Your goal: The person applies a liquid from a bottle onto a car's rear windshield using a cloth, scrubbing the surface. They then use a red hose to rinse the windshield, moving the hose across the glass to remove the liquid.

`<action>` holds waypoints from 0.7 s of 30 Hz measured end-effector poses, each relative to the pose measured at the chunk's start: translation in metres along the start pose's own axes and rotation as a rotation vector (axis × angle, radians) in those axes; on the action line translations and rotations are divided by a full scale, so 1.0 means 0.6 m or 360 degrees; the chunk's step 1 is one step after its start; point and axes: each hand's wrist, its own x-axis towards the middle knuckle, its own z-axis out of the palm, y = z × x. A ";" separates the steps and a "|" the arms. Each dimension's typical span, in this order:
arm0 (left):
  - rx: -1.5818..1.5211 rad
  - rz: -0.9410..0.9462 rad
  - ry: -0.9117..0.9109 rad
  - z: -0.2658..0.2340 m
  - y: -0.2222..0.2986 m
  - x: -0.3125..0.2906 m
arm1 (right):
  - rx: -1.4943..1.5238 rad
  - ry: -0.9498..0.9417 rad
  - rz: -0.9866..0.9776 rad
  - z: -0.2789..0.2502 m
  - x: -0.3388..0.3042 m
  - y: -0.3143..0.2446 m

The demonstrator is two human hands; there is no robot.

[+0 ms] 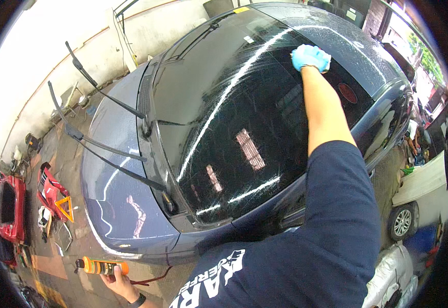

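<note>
My shirt (344, 205) is dark navy with white lettering, and my wristband (141, 299) is black. My left hand (117, 284) holds an orange bottle (103, 266) with a black cap; light blue covers my right hand (308, 57). I see a slate-blue hood (124, 187), a black windshield (239, 113) streaked whitish, and an orange triangle (71, 208) beside red car parts (20, 205).

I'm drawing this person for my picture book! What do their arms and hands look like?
The right arm has a short, dark navy sleeve. Light-blue material covers the right hand; I can't tell if it's a glove or cloth. The left hand is bare, with a dark band around the wrist.
</note>
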 end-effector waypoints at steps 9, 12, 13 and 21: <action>-0.0110 0.0067 -0.0202 0.014 -0.017 -0.025 | 0.0214 -0.0147 -0.0956 0.141 -0.403 -0.367; -0.0123 0.0141 -0.0203 0.016 -0.014 -0.040 | 0.0172 -0.0434 -0.1457 0.121 -0.649 -0.432; -0.0135 0.0153 -0.0232 0.022 -0.015 -0.037 | 0.0114 -0.0427 -0.1544 0.150 -0.697 -0.446; -0.0102 0.0105 -0.0191 -0.008 -0.024 -0.047 | 0.0353 0.0112 -0.1261 0.146 -0.505 -0.341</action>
